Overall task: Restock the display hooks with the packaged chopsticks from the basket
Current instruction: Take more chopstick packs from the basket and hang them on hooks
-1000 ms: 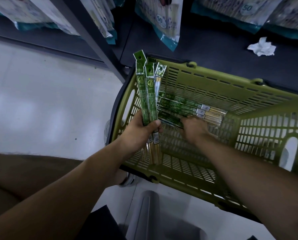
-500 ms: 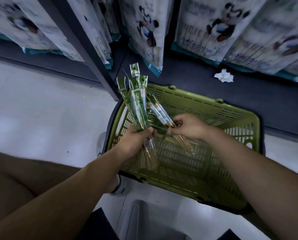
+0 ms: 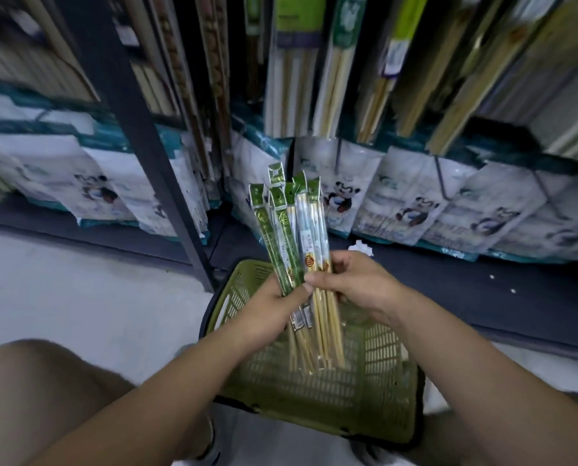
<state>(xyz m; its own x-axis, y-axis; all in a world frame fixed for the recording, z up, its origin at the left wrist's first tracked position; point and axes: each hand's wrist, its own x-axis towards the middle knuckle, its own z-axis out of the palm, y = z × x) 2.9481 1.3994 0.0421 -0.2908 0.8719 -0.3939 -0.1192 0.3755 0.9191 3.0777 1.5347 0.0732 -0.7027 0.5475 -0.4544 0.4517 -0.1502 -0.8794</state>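
A bundle of several chopstick packs (image 3: 289, 230), green-topped with hang tabs pointing up, stands upright above the green plastic basket (image 3: 375, 375). My left hand (image 3: 270, 307) grips the packs around their middle from the left. My right hand (image 3: 354, 280) pinches the right-hand packs of the same bundle at about the same height. The bare wooden ends hang down in front of the basket's inside. Most of the basket floor is hidden behind my hands and forearms, so I cannot tell whether packs remain in it.
Hanging chopstick packs (image 3: 294, 62) fill the display above. Panda-printed bags (image 3: 412, 203) line the lowest row. A dark upright post (image 3: 136, 136) stands at the left. A crumpled white paper (image 3: 361, 247) lies on the dark base shelf. My knee (image 3: 38, 381) is at lower left.
My right hand lifted packs out of the basket and brought them against the bundle in my left hand. The view tilted up from the basket to the display.
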